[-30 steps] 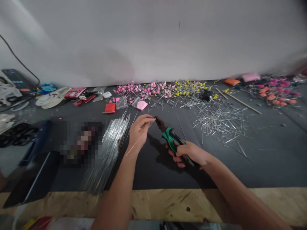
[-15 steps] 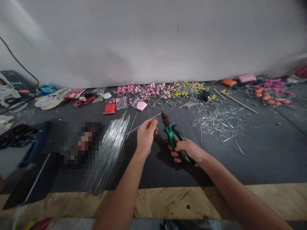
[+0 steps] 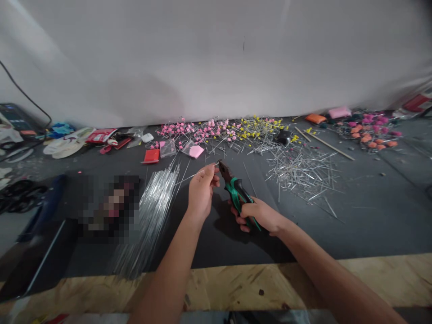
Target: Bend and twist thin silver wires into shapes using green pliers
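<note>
My left hand (image 3: 201, 189) pinches a thin silvery wire (image 3: 184, 181) between thumb and fingers, and the wire slants down to the left. Wrapped round the green and black handles of the pliers (image 3: 234, 191) are the fingers of my right hand (image 3: 251, 213). The pliers' dark jaws are at the wire's right end, close to my left fingertips; whether they bite it is too small to tell. Left of my left hand lies a long bundle of straight wires (image 3: 157, 202). A heap of short wires (image 3: 300, 171) is spread to the right of the pliers.
Pink-tipped wires (image 3: 199, 130) and yellow-tipped wires (image 3: 258, 128) lie along the wall. A red packet (image 3: 151, 156) sits before them. Orange and magenta pieces (image 3: 374, 130) are at right, near a wooden stick (image 3: 334, 147). A dark tablet-like slab (image 3: 37, 261) lies at left.
The pliers' jaws have moved slightly left and nearer my left fingertips. Both hands keep their hold. The whole view has shifted a little.
</note>
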Tool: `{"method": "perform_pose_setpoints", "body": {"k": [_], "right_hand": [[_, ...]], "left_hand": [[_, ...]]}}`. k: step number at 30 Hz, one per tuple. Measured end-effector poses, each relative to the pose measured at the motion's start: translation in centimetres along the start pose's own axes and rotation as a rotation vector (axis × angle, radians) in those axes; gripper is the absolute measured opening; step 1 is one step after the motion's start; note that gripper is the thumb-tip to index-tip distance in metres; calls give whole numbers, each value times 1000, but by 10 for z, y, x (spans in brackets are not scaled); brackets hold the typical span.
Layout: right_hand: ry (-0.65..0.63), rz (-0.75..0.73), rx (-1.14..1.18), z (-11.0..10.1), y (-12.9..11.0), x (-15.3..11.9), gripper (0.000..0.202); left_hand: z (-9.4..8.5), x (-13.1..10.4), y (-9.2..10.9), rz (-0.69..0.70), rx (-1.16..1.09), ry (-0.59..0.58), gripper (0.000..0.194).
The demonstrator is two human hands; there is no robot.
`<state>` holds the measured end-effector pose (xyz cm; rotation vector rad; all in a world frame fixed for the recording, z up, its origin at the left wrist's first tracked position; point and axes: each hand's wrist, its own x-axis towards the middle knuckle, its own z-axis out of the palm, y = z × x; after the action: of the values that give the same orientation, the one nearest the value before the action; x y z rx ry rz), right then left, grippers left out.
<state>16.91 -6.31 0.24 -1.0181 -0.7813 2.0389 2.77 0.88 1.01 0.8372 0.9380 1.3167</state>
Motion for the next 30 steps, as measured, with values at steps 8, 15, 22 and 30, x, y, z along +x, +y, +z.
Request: {"method": "perform_pose_setpoints", "body": {"k": [8, 15, 22, 30], "right_hand": [[3, -1, -65, 1, 0, -1, 27], [-21, -5, -95, -1, 1, -2, 26], [-2, 7, -113, -2, 2, -2, 30], [-12, -4, -107, -3, 2, -2, 28]], "left_hand": [[-2, 4, 2, 163, 199, 82, 34], [-9, 0, 0, 459, 585, 91, 27], [-17, 4, -1, 610, 714, 82, 24], [-14, 5, -4, 460, 472, 159, 31]]}}
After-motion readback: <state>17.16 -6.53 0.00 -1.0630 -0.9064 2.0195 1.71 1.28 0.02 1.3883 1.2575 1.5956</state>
